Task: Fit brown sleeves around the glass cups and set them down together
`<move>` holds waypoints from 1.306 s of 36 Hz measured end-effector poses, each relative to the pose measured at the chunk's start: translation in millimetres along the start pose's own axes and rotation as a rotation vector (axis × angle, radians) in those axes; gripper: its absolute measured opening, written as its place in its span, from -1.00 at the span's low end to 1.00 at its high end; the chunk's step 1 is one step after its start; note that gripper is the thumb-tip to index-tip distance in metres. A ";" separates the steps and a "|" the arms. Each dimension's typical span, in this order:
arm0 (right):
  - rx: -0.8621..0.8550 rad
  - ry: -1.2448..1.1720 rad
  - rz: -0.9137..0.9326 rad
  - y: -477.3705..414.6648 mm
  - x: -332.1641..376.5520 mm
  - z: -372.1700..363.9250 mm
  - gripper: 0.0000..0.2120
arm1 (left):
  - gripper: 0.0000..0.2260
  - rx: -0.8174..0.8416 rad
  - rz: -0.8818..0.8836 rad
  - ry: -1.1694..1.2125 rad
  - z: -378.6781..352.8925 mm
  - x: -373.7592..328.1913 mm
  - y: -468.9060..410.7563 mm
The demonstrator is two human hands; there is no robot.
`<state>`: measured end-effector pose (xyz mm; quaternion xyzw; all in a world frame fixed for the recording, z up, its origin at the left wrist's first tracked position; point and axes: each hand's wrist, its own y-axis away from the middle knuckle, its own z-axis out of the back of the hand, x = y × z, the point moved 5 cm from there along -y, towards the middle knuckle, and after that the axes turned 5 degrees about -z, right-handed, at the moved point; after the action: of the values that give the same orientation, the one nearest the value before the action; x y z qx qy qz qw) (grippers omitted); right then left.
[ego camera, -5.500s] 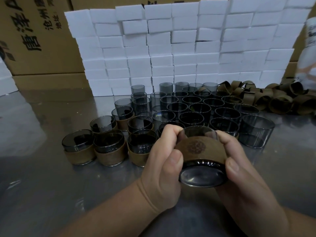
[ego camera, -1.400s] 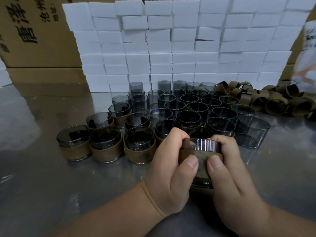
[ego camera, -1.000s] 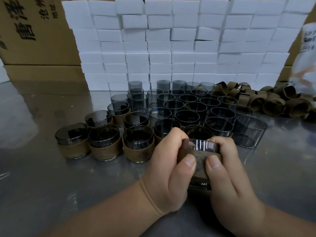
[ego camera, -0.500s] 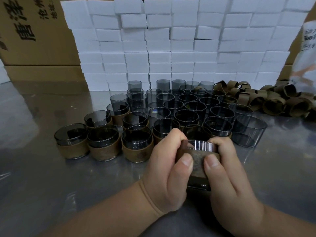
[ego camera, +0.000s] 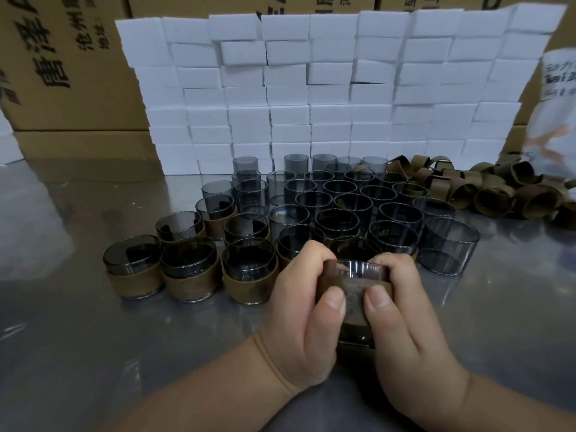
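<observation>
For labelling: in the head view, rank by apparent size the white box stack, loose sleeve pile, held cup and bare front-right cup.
1. white box stack
2. loose sleeve pile
3. held cup and bare front-right cup: alike; held one nearer, partly covered.

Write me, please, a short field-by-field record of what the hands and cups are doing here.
Hands: left hand and right hand both grip one cup, thumbs on its brown sleeve
Finished: sleeved cups grouped at front left
Unfinished: bare cups clustered behind them
Supply: loose sleeves piled at back right
Backdrop: stacked white boxes
Surface: shiny metal table
</observation>
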<state>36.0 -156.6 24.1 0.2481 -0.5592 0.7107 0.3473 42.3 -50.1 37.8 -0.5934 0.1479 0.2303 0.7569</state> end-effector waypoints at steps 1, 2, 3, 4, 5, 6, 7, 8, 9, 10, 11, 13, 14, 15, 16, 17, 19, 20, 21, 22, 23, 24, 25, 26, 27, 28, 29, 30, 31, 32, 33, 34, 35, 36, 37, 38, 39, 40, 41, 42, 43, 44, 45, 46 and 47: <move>0.001 -0.006 0.005 -0.3 0.5 -0.6 -0.85 | -0.55 -0.003 -0.007 -0.022 0.4 -0.7 -0.2; 0.003 -0.014 0.010 -0.4 1.1 -0.8 -0.85 | -0.55 -0.006 -0.010 -0.038 0.8 -1.3 -0.6; -0.001 -0.019 0.009 -0.8 1.5 -0.6 -0.84 | -0.57 -0.006 -0.010 -0.047 0.8 -1.7 -1.5; -0.009 -0.023 0.000 -0.9 1.1 0.0 -0.83 | -0.61 -0.001 -0.006 -0.051 1.0 -1.0 -2.7; -0.013 -0.029 -0.014 -1.1 0.4 0.5 -0.80 | -0.66 0.006 0.000 -0.056 1.2 -0.4 -4.0; -0.012 -0.036 -0.026 -1.2 -0.6 0.6 -0.77 | -0.69 0.013 0.005 -0.065 1.8 0.3 -5.3; -0.010 -0.043 -0.032 -1.4 -1.6 0.6 -0.75 | -0.69 0.023 0.003 -0.080 2.3 0.4 -5.9; -0.012 -0.047 -0.033 -1.6 -2.5 1.1 -0.73 | -0.67 0.036 -0.006 -0.097 3.2 -0.1 -6.9; -0.014 -0.049 -0.034 -2.0 -2.8 1.2 -0.69 | -0.67 0.046 -0.020 -0.119 4.5 -1.3 -8.3; -0.015 -0.054 -0.041 -2.4 -3.7 1.6 -0.59 | -0.66 0.054 -0.039 -0.152 6.2 -2.8 -10.2; -0.009 -0.069 -0.058 -2.8 -5.4 1.6 -0.48 | -0.65 0.057 -0.062 -0.200 8.1 -3.9 -12.5; 0.011 -0.132 -0.120 -3.7 -9.8 -0.4 -0.38 | -0.63 0.034 -0.107 -0.314 13.3 -4.6 -17.7; 0.022 -0.160 -0.145 -4.1 -11.3 -2.1 -0.38 | -0.63 0.000 -0.115 -0.366 17.5 -3.5 -20.2; 0.025 -0.176 -0.149 -4.6 -11.3 -3.9 -0.40 | -0.63 -0.044 -0.108 -0.403 22.4 -1.7 -22.5; 0.030 -0.180 -0.139 -4.6 -10.5 -5.7 -0.42 | -0.63 -0.093 -0.096 -0.430 27.7 0.6 -24.9; 0.038 -0.177 -0.124 -4.8 -9.3 -7.9 -0.44 | -0.64 -0.137 -0.084 -0.447 33.0 2.4 -27.1; 0.048 -0.160 -0.113 -5.5 -7.8 -10.0 -0.50 | -0.71 -0.193 -0.057 -0.451 41.4 5.7 -31.4; 0.052 -0.147 -0.112 -5.6 -7.8 -10.4 -0.51 | -0.73 -0.208 -0.038 -0.442 45.0 7.3 -34.0; 0.061 -0.131 -0.110 -5.6 -7.6 -10.5 -0.53 | -0.75 -0.218 -0.010 -0.428 48.3 9.6 -37.2; 0.074 -0.114 -0.113 -5.7 -7.7 -11.4 -0.56 | -0.76 -0.226 0.031 -0.412 51.5 12.4 -40.7; 0.090 -0.102 -0.119 -5.6 -8.3 -11.8 -0.61 | -0.76 -0.231 0.082 -0.400 54.6 16.1 -44.8; 0.108 -0.089 -0.127 -5.2 -9.1 -12.2 -0.62 | -0.76 -0.235 0.141 -0.395 57.3 19.5 -49.4; 0.126 -0.078 -0.136 -5.0 -9.8 -12.7 -0.61 | -0.78 -0.234 0.206 -0.394 60.1 24.3 -54.5; 0.144 -0.069 -0.146 -4.7 -10.4 -13.1 -0.61 | -0.83 -0.229 0.273 -0.387 63.2 30.1 -60.4; 0.160 -0.060 -0.154 -4.4 -11.0 -13.6 -0.61 | -0.88 -0.219 0.336 -0.383 66.2 36.7 -66.6; 0.176 -0.056 -0.162 -4.0 -11.4 -13.8 -0.61 | -0.89 -0.203 0.386 -0.400 69.1 43.7 -73.4; 0.189 -0.057 -0.169 -3.5 -12.0 -13.7 -0.61 | -0.89 -0.177 0.425 -0.444 72.1 50.9 -80.4; 0.198 -0.060 -0.176 -3.5 -12.5 -13.7 -0.62 | -0.88 -0.144 0.459 -0.499 74.8 58.5 -87.4; 0.207 -0.060 -0.183 -3.5 -12.5 -13.5 -0.63 | -0.86 -0.108 0.491 -0.551 77.2 65.9 -93.8; 0.216 -0.056 -0.193 -3.8 -12.4 -14.2 -0.63 | -0.84 -0.067 0.527 -0.590 79.1 73.1 -99.6; 0.225 -0.051 -0.205 -4.2 -11.9 -14.6 -0.64 | -0.82 -0.017 0.564 -0.621 80.5 80.5 -104.6; 0.232 -0.044 -0.218 -4.5 -11.5 -15.3 -0.65 | -0.81 0.038 0.593 -0.655 81.2 87.3 -108.5; 0.237 -0.038 -0.233 -4.8 -11.6 -15.7 -0.65 | -0.80 0.094 0.608 -0.699 81.9 94.1 -111.8; 0.242 -0.036 -0.246 -4.9 -12.1 -16.2 -0.65 | -0.79 0.145 0.607 -0.750 82.7 100.4 -114.7; 0.247 -0.033 -0.255 -4.8 -12.7 -16.6 -0.64 | -0.78 0.188 0.596 -0.799 83.5 105.9 -117.1; 0.250 -0.029 -0.258 -4.8 -13.1 -17.0 -0.64 | -0.78 0.226 0.578 -0.836 84.1 110.9 -119.4; 0.254 -0.024 -0.258 -4.7 -13.6 -17.4 -0.64 | -0.78 0.267 0.557 -0.862 84.4 115.4 -121.6; 0.257 -0.021 -0.259 -4.6 -13.8 -17.9 -0.64 | -0.78 0.318 0.538 -0.885 84.1 119.7 -123.7; 0.261 -0.017 -0.260 -4.7 -14.1 -18.4 -0.64 | -0.78 0.378 0.522 -0.912 83.6 123.3 -125.7; 0.264 -0.014 -0.260 -4.8 -14.3 -18.7 -0.64 | -0.78 0.439 0.509 -0.938 82.9 126.5 -127.5; 0.265 -0.010 -0.260 -4.8 -14.4 -18.7 -0.64 | -0.79 0.492 0.499 -0.958 82.3 129.3 -129.1; 0.265 -0.005 -0.261 -4.9 -14.6 -18.6 -0.64 | -0.79 0.533 0.491 -0.968 81.9 131.7 -130.4; 0.267 -0.001 -0.262 -5.1 -14.5 -18.3 -0.64 | -0.79 0.564 0.484 -0.974 81.5 133.9 -131.3; 0.271 0.002 -0.262 -5.1 -14.4 -18.4 -0.64 | -0.80 0.589 0.477 -0.976 81.2 136.0 -131.8; 0.276 0.005 -0.262 -5.1 -14.0 -18.6 -0.64 | -0.81 0.611 0.471 -0.978 80.9 137.8 -132.0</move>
<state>49.6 -141.0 12.3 0.3621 -0.4185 0.7300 0.4010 224.6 26.9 99.2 -0.1275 -0.0296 0.5835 0.8015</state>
